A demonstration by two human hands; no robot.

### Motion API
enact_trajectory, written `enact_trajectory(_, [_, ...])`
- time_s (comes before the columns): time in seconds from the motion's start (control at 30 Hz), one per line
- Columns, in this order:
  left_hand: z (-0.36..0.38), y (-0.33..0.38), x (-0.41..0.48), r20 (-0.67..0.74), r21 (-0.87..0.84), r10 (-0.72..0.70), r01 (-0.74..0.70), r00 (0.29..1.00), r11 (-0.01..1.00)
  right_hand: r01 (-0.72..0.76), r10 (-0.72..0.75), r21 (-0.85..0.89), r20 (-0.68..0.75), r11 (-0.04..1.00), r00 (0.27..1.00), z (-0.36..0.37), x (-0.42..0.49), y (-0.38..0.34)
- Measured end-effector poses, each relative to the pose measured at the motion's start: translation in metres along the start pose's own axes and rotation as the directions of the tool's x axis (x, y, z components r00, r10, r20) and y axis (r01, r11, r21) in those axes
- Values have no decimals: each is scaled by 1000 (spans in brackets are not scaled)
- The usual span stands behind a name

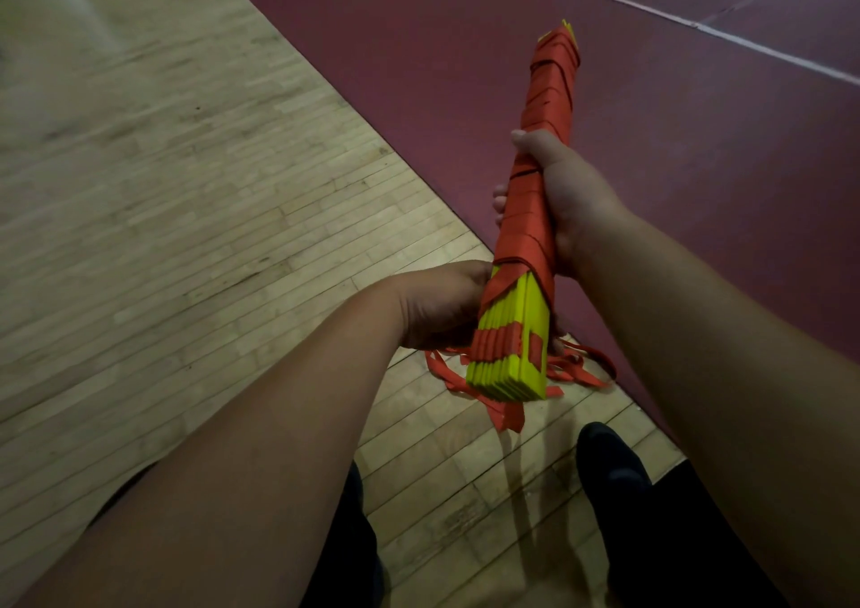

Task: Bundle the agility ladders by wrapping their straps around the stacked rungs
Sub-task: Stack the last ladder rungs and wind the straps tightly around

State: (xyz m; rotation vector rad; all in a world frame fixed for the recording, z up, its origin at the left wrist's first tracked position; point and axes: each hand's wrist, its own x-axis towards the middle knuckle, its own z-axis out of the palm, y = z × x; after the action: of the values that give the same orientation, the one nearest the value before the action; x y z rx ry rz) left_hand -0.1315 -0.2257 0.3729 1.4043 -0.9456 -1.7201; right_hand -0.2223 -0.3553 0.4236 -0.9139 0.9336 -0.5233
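1. The bundle (528,235) is held in the air in front of the person, slanting up and away. It is over the seam where the wood floor (186,189) meets the dark red floor (698,151).
2. Its rungs (507,370) are plain yellow slats stacked flat. They show bare at the near end and peek out at the far tip.
3. The red strap (551,91) is wound in close turns from the far tip down to just above the bare near end.
4. The right hand (565,198) is clamped round the wound middle, thumb on top and fingertips showing on the left side.
5. The left hand (442,305) curls round the bundle where the winding stops. Most of its fingers are hidden behind the bundle.
6. Loose strap ends (579,372) hang below the near end, above the floor.
7. A white line (744,43) crosses the red floor well beyond the bundle.
8. A dark shoe (609,463) stands on the wood just below the bundle, with open floor to the left and ahead.
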Motion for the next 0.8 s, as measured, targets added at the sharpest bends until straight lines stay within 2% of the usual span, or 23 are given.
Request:
enact_trajectory(0.07, [0, -1, 0, 17, -25, -45, 45, 999, 999, 2, -2, -1, 2, 1000, 1000, -1, 1, -1])
enact_trajectory(0.23, [0, 2, -1, -75, 93, -77, 84, 994, 992, -6, 7, -25, 14, 1000, 1000, -4, 4, -2])
enact_trajectory(0.37, [-3, 13, -10, -30, 145, -58, 61, 998, 987, -7, 9, -55, 21, 998, 1000, -5, 4, 0])
enact_trajectory(0.63, [-8, 28, -26, -47, 89, 6, -2, 999, 996, -7, 5, 29, 59, 1000, 998, -5, 5, -5])
enact_trajectory(0.8, [-12, 26, -28, 57, -11, 33, -33, 998, 999, -12, 7, 73, 67, 997, 998, -5, 7, -5])
